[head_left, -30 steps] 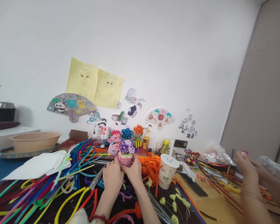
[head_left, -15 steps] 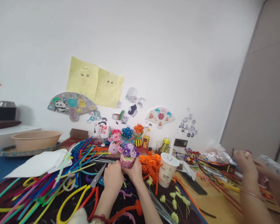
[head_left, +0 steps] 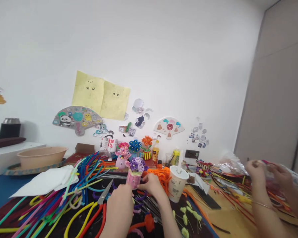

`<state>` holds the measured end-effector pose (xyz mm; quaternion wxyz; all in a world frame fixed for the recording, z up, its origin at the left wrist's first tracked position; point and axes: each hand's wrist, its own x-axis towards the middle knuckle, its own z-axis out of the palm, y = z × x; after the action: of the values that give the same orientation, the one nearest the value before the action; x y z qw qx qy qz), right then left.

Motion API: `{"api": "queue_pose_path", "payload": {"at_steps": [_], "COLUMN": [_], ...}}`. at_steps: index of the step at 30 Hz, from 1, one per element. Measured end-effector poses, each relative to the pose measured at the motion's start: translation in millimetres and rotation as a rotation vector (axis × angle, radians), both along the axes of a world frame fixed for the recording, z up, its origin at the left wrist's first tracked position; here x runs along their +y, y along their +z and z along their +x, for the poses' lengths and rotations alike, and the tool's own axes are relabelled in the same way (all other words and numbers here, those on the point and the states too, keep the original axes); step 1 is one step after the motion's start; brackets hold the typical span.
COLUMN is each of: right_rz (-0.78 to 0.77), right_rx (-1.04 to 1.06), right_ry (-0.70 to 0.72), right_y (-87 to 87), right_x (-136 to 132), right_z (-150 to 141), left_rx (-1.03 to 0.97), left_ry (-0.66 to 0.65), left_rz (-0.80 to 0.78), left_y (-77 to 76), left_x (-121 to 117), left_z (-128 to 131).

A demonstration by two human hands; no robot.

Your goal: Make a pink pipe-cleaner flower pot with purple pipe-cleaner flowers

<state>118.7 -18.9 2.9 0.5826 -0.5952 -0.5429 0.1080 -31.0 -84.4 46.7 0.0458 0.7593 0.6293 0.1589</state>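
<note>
A pink flowerpot [head_left: 133, 179] made of pipe cleaners, with purple flowers [head_left: 137, 164] on top, stands upright just beyond my hands. My left hand [head_left: 121, 200] is closed in front of the pot's lower left, back toward me. Its fingertips, and anything in them, are hidden. To the right of the pot is my right hand [head_left: 152, 183], thumb and fingers apart around a small gap and nothing visible between them. Its thumb reaches to the pot's base; whether it touches cannot be told. Scissors [head_left: 104, 195] with red handles lie open left of my left hand.
Coloured pipe cleaners [head_left: 49, 195] cover the left side. An orange bundle [head_left: 161, 175] and a paper cup [head_left: 178, 185] with a straw stand to the right, pale green buds [head_left: 188, 215] nearer. Finished flowerpots [head_left: 147, 154] line the back. Another person's hands [head_left: 257, 172] work at far right.
My left hand has come nearer to me. My right hand has shifted right, its thumb now apart from the fingers. The pot appears slightly lower as the whole view shifts.
</note>
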Motion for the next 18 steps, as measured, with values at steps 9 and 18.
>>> {"api": "queue_pose_path", "payload": {"at_steps": [9, 18], "right_rz": [-0.066, 0.393], "right_rx": [0.170, 1.038], "right_ry": [0.173, 0.349], "right_y": [24.9, -2.3], "right_x": [-84, -148], "right_z": [16, 26], "left_rx": [0.078, -0.031], "left_ry": [-0.001, 0.028], "left_rz": [-0.141, -0.165], "left_y": [-19.0, -20.5], "left_x": [-52, -61], "left_z": [-38, -59]}}
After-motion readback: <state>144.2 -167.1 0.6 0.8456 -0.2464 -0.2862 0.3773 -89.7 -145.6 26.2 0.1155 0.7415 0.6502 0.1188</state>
